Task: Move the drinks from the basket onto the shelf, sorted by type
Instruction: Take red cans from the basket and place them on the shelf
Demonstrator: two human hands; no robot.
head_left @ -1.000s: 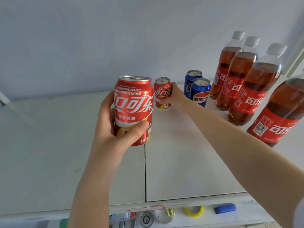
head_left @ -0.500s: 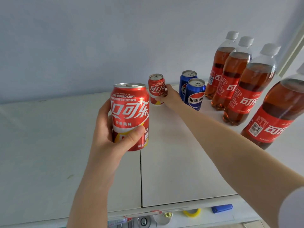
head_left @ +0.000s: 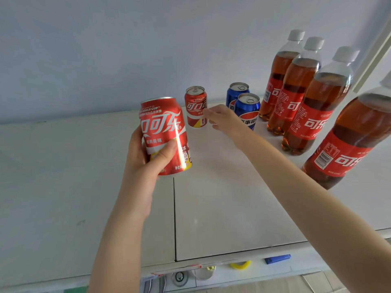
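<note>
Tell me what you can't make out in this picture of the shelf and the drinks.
Head view only:
- Basket: out of frame.
- Nearest bottle: cap mostly cut off by the right edge.
- Rear blue can: lower label hidden by the front blue can and the right hand.
- Fingers of that hand and the standing red can: touching or not, unclear.
- Held red can: left hand covers part of its label.

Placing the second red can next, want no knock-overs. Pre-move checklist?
1. Left hand grips held red can firmly: ok.
2. Shelf red can upright: ok.
3. Right hand clear of that can: cannot tell, fingertips lie at its side.
4. Bare shelf in front of it: ok.
5. Blue cans and bottles grouped apart: ok.
</note>
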